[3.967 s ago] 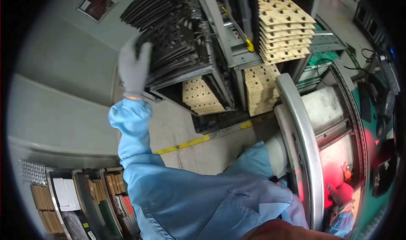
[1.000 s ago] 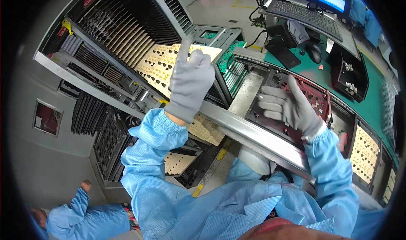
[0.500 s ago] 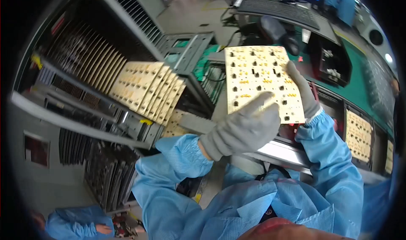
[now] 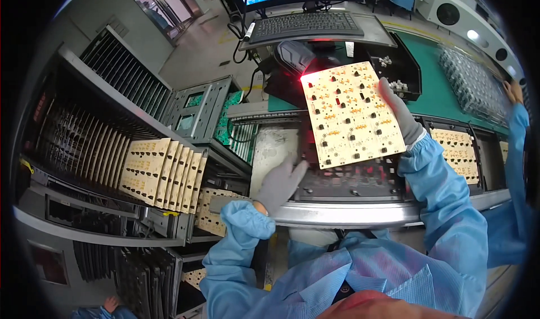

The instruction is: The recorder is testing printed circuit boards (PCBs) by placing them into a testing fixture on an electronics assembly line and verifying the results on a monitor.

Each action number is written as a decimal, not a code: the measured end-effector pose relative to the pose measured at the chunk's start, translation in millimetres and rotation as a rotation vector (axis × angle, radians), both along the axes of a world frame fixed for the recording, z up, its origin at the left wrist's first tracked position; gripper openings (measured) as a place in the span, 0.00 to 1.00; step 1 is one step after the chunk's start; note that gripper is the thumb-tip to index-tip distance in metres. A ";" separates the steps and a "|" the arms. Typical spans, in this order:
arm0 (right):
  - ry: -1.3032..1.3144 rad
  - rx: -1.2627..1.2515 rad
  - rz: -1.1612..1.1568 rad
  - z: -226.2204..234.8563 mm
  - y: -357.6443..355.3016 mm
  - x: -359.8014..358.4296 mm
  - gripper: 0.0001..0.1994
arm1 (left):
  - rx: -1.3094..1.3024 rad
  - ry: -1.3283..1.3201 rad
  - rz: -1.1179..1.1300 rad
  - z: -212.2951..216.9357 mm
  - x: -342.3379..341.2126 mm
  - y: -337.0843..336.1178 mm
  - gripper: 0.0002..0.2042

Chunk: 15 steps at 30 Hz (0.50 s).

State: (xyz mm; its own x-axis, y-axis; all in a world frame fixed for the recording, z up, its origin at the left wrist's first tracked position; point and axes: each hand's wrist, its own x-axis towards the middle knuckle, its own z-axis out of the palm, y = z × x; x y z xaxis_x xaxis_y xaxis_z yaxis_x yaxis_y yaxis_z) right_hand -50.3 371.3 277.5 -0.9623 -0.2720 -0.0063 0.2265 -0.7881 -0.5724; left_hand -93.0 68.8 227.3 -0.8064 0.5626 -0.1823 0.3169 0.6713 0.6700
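A cream circuit board (image 4: 351, 116) with small black components is held up, tilted, over a dark fixture plate (image 4: 349, 187). My right hand (image 4: 400, 113), in a grey glove, grips the board by its right edge. Red light glows on the board's upper left corner, beside a black and grey scanner-like device (image 4: 295, 57). Below and left of the board, my left hand (image 4: 280, 188), also gloved, hovers apart from it near the fixture's left end. Its thumb and fingers are spread and nothing is in them.
On the left, a rack (image 4: 90, 150) holds several cream boards (image 4: 147, 170) jutting out. A second fixture (image 4: 455, 153) carries another board at right. Behind are a keyboard (image 4: 306, 26), a black bin (image 4: 402, 66) of small white parts, and clear trays (image 4: 472, 85) near another person's hand (image 4: 513, 91).
My left hand has come off the board's front and moved down and left. The board has tilted, and red light now shows on its corner. The view has turned.
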 end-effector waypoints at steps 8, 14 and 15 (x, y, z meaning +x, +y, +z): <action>-0.117 -0.066 0.056 9.8 -13.7 19.2 0.33 | 0.500 -0.169 0.061 -18.6 7.2 -1.3 0.23; -0.204 0.071 0.265 -12.5 -18.8 51.9 0.32 | 1.045 -1.199 -0.233 12.4 43.2 1.2 0.29; -0.230 0.138 0.339 -8.6 -17.3 53.8 0.32 | 0.939 -1.140 -0.182 16.3 52.2 2.0 0.30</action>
